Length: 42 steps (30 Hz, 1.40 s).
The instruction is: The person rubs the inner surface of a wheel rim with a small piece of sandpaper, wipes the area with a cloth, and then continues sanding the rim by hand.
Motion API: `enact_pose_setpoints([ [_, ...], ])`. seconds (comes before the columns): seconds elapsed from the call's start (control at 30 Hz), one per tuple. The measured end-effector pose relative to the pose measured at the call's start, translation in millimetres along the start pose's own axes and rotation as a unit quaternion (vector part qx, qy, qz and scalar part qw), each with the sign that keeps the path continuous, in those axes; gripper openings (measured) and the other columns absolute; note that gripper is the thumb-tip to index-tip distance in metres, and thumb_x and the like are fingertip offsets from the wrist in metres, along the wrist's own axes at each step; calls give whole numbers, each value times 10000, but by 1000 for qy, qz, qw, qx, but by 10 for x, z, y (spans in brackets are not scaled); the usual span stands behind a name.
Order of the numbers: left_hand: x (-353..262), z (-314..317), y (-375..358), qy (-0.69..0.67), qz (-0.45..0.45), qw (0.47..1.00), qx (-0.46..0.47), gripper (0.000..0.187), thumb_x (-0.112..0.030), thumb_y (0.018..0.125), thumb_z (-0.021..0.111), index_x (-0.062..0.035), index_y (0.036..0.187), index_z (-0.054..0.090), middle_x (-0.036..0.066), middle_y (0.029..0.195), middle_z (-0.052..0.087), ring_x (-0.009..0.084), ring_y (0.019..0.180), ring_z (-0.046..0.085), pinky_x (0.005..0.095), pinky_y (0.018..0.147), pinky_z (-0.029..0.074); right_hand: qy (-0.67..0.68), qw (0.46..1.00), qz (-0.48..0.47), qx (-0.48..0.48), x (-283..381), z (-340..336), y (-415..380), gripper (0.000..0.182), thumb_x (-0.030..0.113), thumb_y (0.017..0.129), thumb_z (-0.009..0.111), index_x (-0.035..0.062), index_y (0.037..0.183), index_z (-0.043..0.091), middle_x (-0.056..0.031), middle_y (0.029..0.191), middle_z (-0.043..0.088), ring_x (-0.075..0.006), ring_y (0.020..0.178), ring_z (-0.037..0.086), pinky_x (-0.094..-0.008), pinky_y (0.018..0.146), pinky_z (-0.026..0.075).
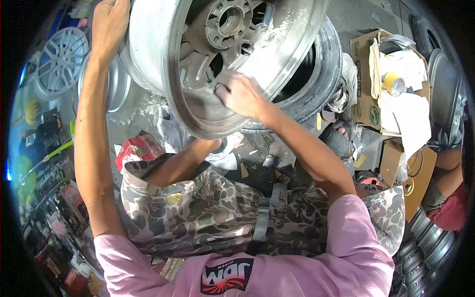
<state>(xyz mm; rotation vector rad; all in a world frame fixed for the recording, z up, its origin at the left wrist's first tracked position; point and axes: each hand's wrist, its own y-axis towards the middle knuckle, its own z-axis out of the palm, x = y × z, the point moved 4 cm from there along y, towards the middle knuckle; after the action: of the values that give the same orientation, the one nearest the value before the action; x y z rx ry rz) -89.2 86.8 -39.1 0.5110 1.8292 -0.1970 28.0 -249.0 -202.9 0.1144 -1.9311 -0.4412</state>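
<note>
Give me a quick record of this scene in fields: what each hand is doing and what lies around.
left hand: grips the outer rim edge of the alloy wheel, steadying it
right hand: pressed against the wheel's inner barrel, fingers curled; anything under them is hidden
wheel: tilted, dusty, leaning on a tyre
nearby: cardboard box with roll of yellow tape; red box; spare alloy wheel
clothing: camouflage shorts, pink shirt

Bright daylight from above glares off the polished wheel rim (170,74), while fisheye distortion bends and darkens the blurred edges.
</note>
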Motion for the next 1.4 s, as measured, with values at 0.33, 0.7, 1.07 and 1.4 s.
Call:
enact_pose_setpoints([
  [0.33,-390,368,-442,148,145,978,-20,533,-419,1093,494,68,1121,709,21,920,703,77,831,590,249,736,482,-84,996,23,36,-321,-34,-192,168,109,855,589,-34,857,678,-214,938,662,-410,893,651,-480,795,548],
  [0.7,-939,747,-903,203,189,961,9,539,-425,1102,472,53,1239,681,30,1026,713,106,945,601,276,856,488,-72,996,-18,50,-36,127,-133,229,75,844,559,-27,1007,682,-191,952,677,-375,973,663,-451,856,552],
  [1.07,-887,764,-904,209,149,966,-13,533,-415,1099,481,61,1231,679,24,1003,707,84,908,587,257,820,480,9,998,51,40,289,-19,-59,207,79,843,552,-19,977,676,-221,980,665,-400,911,650,-479,854,535],
  [1.4,-735,678,-791,208,72,975,-9,536,-421,1095,492,63,1206,694,15,960,700,84,875,589,261,795,486,-41,998,4,52,102,66,-81,319,9,794,547,7,1071,706,-202,983,675,-397,951,667,-460,857,553],
])
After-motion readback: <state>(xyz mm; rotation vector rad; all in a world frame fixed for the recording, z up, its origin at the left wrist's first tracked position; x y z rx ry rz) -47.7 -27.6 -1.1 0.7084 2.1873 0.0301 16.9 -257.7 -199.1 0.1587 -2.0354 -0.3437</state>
